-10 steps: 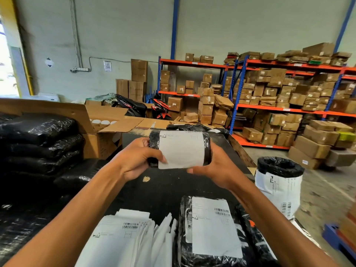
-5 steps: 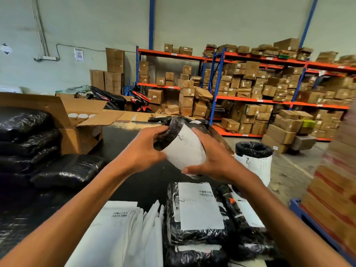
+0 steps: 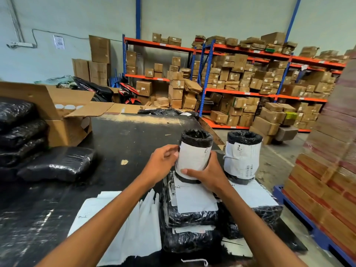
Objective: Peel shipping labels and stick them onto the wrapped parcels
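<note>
Both hands hold one round parcel (image 3: 194, 153), which is wrapped in black plastic and has a white shipping label (image 3: 192, 158) around its side. The parcel stands upright. Its bottom rests on a flat black parcel (image 3: 189, 207) that also carries a white label on its top face. The left hand (image 3: 160, 164) closes on the left side of the round parcel, with the fingertips at the label edge. The right hand (image 3: 209, 175) wraps the lower right side, and its thumb lies across the bottom of the label.

Just to the right of the round parcel stands a second round parcel (image 3: 243, 155), also upright and labelled, not touching it. It rests on another flat labelled parcel (image 3: 254, 199). To the left of the flat black parcel lies a pile of white label sheets (image 3: 134, 224) on the black table (image 3: 123, 139). Far to the left of the round parcel, several unlabelled black parcels (image 3: 55, 163) lie in a heap, and behind them an open cardboard box (image 3: 63, 116) stands at the table edge. Behind the round parcel, across the floor, orange and blue shelves (image 3: 240, 93) are full of brown cartons.
</note>
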The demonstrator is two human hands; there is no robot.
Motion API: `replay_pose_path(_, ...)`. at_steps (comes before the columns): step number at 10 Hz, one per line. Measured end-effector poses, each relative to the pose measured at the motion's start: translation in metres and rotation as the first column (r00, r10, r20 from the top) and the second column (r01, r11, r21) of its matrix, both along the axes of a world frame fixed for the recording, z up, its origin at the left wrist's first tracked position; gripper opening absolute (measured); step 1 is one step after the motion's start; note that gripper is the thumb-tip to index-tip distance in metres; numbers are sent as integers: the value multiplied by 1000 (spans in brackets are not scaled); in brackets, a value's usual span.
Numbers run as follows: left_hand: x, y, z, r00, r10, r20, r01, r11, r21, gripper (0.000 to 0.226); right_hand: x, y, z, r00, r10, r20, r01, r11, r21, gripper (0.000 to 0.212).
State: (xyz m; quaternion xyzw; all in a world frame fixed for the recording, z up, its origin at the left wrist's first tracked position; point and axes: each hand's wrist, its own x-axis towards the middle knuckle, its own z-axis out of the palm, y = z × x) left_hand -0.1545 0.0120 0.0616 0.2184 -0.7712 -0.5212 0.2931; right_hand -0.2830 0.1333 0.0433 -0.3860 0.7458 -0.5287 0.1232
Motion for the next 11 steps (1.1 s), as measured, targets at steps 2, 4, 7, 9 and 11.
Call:
replay_pose_path(2,11,0,1,999,-42,14,41,999,30,33,2,9,9,999,45,28,-46,999,2,106)
replay_pose_path(4,40,-5,5,998,-35,58,33,999,37,36,2,7,24,998,4,60,1,997,-74,111)
replay_pose_path(7,18,19,14,975,-203,86,191,973,128,48,16,-3,15,980,-173,-95,167,984,-66,99)
replay_pose_path(9,17,22,3,985,-169,43,165,982,96,46,18,17,14,983,-147,-113,141,988,-61,94)
replay_pose_path(11,20,27,1,988,-123,88,123,992,6,48,22,38,18,1000,-25,1,25,998,-56,77)
